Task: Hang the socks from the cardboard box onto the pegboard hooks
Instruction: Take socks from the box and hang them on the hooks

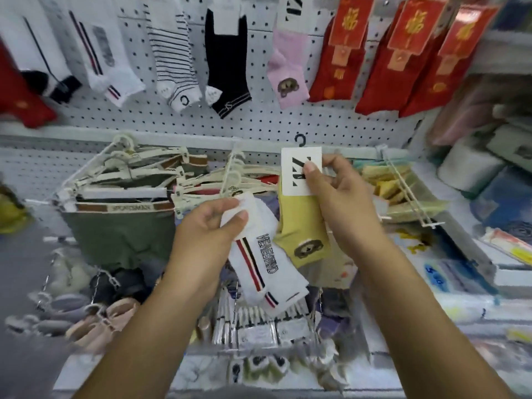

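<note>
Left hand [210,226] grips white striped socks [264,263]; right hand [339,197] pinches card tag [296,180] of yellow socks [302,226] below pegboard [259,122].

matt cloth socks [267,254], paper tag [296,171]

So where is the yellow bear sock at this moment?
Head view, just right of centre: the yellow sock hangs from its white card, which the right hand pinches, right beside the white striped sock that the left hand holds.
</note>
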